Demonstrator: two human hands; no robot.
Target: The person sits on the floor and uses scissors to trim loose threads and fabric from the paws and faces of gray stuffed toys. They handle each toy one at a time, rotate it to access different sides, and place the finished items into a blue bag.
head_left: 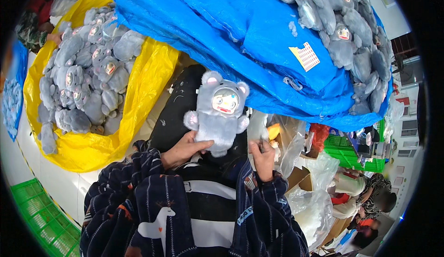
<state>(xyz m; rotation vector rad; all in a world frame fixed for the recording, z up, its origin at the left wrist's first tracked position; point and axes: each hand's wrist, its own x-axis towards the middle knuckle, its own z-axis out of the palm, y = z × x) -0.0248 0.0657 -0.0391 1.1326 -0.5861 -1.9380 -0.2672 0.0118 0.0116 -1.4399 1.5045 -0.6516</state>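
Grey plush doll (217, 113) upright, its base gripped by left hand (182, 149) fingers (203, 144).

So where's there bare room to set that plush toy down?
Bare floor lies between the yellow bag and green crate. Both bags are crowded with toys; the left hand holds the plush toy over the lap.
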